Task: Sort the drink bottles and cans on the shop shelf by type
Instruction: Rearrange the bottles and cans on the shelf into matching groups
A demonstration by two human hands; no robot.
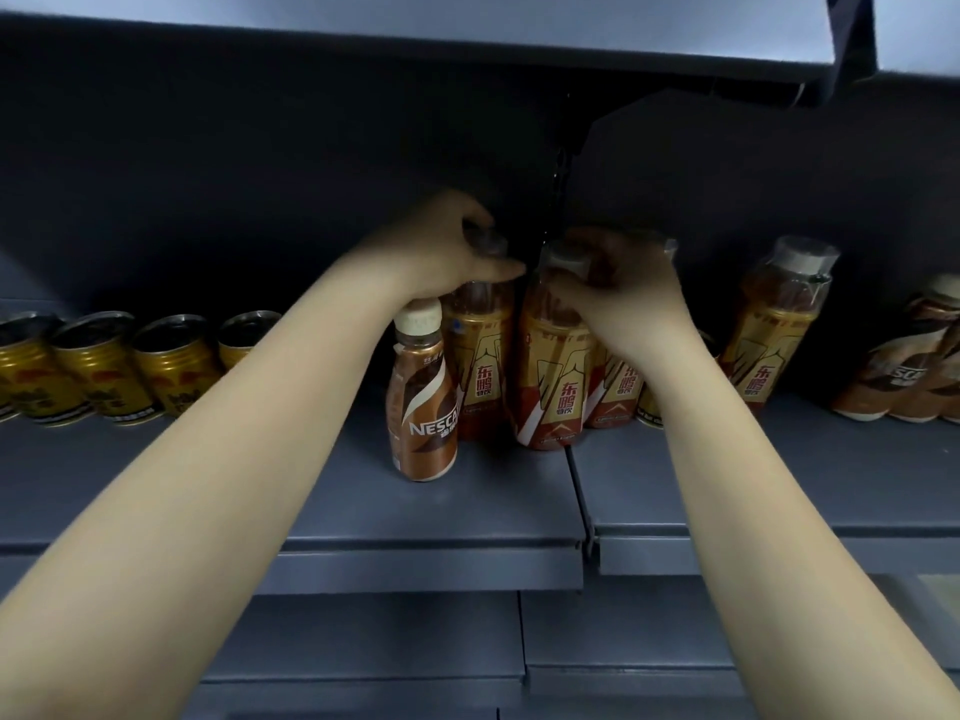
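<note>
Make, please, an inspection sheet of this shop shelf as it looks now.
Surface: grey metal shelf, two boards meeting at a seam.
Job's things: gold drink cans in a row at left; brown Nescafe coffee bottle upright in front; amber gold-label energy drink bottles in the middle, one more at right; more brown coffee bottles at far right.
Clutter: nothing seen.
Grips: left hand closed on a bottle top; right hand closed on another.
Cables: nothing seen.
Surroundings: dark back panel, upper shelf overhead.
</note>
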